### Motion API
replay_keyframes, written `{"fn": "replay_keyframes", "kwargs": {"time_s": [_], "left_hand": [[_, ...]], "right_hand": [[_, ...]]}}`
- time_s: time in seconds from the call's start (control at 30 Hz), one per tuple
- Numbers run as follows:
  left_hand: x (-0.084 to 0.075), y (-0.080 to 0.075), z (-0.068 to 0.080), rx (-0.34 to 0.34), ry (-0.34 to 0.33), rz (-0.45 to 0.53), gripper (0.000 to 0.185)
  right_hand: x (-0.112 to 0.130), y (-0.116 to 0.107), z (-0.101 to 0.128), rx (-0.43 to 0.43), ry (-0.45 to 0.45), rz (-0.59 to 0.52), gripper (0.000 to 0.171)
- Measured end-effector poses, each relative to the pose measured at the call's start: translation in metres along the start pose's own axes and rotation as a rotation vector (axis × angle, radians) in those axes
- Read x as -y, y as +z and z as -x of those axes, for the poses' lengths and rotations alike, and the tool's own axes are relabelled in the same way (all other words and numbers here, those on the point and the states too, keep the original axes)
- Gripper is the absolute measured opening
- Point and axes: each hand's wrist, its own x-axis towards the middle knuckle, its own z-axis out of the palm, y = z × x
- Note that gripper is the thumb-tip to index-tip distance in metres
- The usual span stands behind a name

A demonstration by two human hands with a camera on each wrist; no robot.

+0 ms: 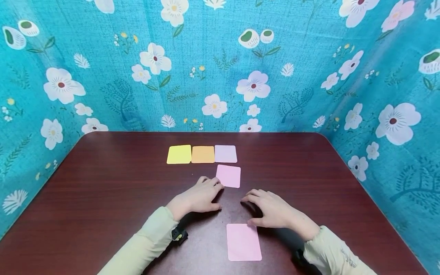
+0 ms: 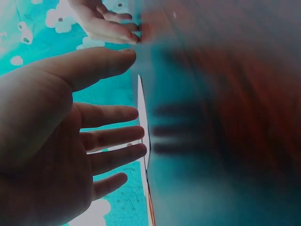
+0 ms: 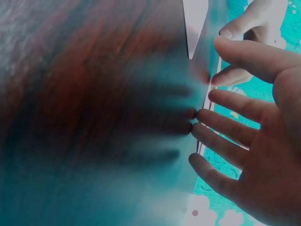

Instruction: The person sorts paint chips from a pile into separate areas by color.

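In the head view my left hand [image 1: 201, 194] lies at the middle of the table, its fingertips at the lower left corner of a pink square card [image 1: 228, 176]. The left wrist view shows those fingers [image 2: 117, 134] extended, their tips on the card [image 2: 144, 127], seen almost edge-on. To the right, my right hand [image 1: 271, 210] rests its fingertips on the tabletop with nothing gripped. Its thumb is at the top right corner of a second pink square card [image 1: 244, 242], nearer me. Fairly straight, spread fingers [image 3: 230, 134] appear in the right wrist view.
Behind the first pink card, yellow [image 1: 179, 154], orange [image 1: 203, 154] and lilac [image 1: 225, 154] cards form a side-by-side row. All lie on a dark reddish-brown table [image 1: 113, 183]. A blue flowered curtain [image 1: 192, 49] hangs around its back and sides.
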Motion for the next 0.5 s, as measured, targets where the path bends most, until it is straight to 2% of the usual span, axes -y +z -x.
{"fn": "replay_keyframes", "kwargs": {"time_s": [0.1,0.23,0.37,0.5], "left_hand": [[-0.007,-0.001,0.004,-0.018,0.025,-0.016,0.053],[-0.027,0.000,0.014,-0.030,0.092,-0.049,0.051],[-0.046,0.002,0.023,-0.016,0.160,-0.092,0.053],[-0.060,0.006,0.032,0.002,0.200,-0.128,0.059]], "right_hand": [[0.002,0.000,0.002,-0.006,-0.010,0.018,0.052],[0.006,0.001,0.009,-0.005,-0.028,0.039,0.055],[0.012,0.002,0.017,-0.034,-0.041,0.052,0.059],[0.019,0.004,0.024,-0.049,-0.062,0.058,0.067]]}}
